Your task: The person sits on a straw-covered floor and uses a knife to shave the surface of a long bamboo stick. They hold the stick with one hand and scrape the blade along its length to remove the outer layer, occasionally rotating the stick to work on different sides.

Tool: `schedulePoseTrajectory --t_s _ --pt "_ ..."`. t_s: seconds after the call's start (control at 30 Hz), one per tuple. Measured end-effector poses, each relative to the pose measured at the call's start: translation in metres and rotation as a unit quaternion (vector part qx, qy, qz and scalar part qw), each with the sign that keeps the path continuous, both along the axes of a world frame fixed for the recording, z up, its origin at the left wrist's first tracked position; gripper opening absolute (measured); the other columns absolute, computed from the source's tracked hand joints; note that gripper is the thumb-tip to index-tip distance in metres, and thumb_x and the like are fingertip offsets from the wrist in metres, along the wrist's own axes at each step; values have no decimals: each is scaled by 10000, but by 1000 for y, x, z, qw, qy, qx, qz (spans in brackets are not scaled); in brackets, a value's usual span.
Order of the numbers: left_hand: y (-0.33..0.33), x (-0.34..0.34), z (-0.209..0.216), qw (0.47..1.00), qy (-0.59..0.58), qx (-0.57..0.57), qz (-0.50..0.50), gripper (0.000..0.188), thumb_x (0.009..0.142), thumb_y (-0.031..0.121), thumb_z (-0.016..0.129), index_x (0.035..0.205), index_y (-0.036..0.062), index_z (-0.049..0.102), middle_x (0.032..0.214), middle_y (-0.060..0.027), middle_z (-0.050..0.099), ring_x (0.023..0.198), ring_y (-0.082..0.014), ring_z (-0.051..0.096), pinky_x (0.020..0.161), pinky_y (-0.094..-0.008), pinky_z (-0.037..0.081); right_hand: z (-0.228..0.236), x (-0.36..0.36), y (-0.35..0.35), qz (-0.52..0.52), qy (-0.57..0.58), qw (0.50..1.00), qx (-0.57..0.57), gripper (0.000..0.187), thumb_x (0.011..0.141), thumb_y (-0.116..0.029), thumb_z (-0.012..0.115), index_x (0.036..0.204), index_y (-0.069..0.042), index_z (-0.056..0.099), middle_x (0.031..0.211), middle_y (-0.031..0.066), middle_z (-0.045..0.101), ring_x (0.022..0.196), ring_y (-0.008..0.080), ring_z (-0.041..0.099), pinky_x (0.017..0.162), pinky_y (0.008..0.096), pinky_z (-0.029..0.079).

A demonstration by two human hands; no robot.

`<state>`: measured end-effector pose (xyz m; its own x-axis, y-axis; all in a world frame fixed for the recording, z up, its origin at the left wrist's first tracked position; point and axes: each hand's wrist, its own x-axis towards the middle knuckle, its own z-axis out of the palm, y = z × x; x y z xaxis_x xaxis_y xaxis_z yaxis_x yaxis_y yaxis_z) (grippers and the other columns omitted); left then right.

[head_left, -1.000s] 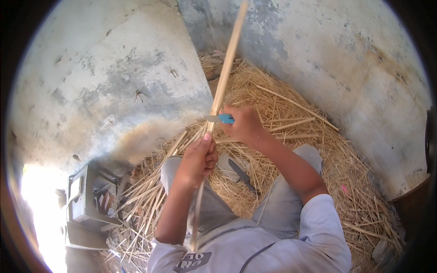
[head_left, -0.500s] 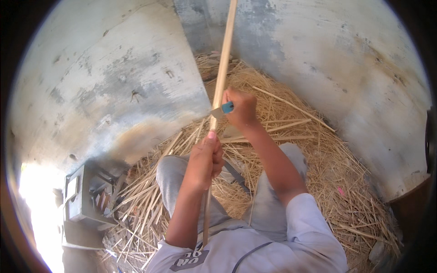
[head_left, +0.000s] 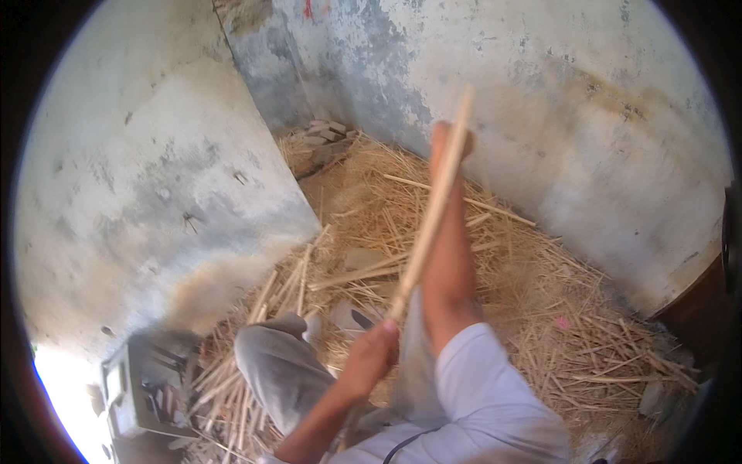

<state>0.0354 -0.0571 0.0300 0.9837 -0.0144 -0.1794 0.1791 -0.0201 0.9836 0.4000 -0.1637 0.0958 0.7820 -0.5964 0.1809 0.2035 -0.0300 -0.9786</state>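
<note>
A long pale wooden strip (head_left: 427,240) slants up and away in front of me, its far end blurred. Its near part is gripped by my left hand (head_left: 372,357), closed with the thumb lying along the strip. Far out on a stretched arm is my right hand (head_left: 446,142), behind the strip's upper part. It looks closed, but the strip and blur hide what its fingers hold. The blue-handled blade from the earlier picture cannot be made out. Between my knees (head_left: 267,359) lies a dark, narrow, flat thing (head_left: 361,319).
Shavings and split strips (head_left: 541,332) cover the floor around me. More long strips (head_left: 239,387) lie by my left knee. A grey, open-sided case (head_left: 127,387) stands at the lower left. Worn walls (head_left: 495,69) close in, with rubble (head_left: 325,133) in the far corner.
My right hand has gone from just above the left hand to far out along the strip. The strip now leans right, and the left hand sits lower. The whole view has shifted.
</note>
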Motion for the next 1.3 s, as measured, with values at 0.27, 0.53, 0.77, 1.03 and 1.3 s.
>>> schedulePoseTrajectory --t_s 0.27,0.53,0.77,1.03,1.3 --pt "58 21 54 999 35 -26 -21 418 1053 455 466 782 137 455 601 68 358 482 -50 313 429 -234 223 -64 -9 -33 29 -13 998 -60 326 814 -191 632 611 52 555 544 145 555 459 253 558 468 407 423" --pt "141 -42 45 988 124 89 36 411 1048 451 479 784 138 505 625 82 371 532 -42 322 478 -225 271 -106 -51 1 385 244 857 -239 284 915 -226 646 765 -12 535 525 19 442 417 139 413 422 337 360" --pt "166 17 -12 945 -50 301 115 532 1033 453 503 709 34 550 576 -15 470 560 -108 475 543 -310 398 -93 -84 23 512 147 817 221 334 909 -336 681 1033 -35 609 548 -54 362 430 76 328 430 269 261" --pt "184 13 -43 925 -37 372 65 531 1001 409 572 746 -56 595 574 -129 498 560 -185 452 570 -373 403 -85 -112 16 437 123 888 71 350 852 -375 784 943 -68 643 603 -14 457 433 79 354 404 268 305" --pt "198 5 -60 945 -88 304 86 479 1011 370 573 728 -15 616 597 -17 505 584 -109 436 562 -311 378 -90 -114 2 596 142 775 151 355 888 -252 744 695 -144 466 545 -39 457 381 49 339 376 242 252"
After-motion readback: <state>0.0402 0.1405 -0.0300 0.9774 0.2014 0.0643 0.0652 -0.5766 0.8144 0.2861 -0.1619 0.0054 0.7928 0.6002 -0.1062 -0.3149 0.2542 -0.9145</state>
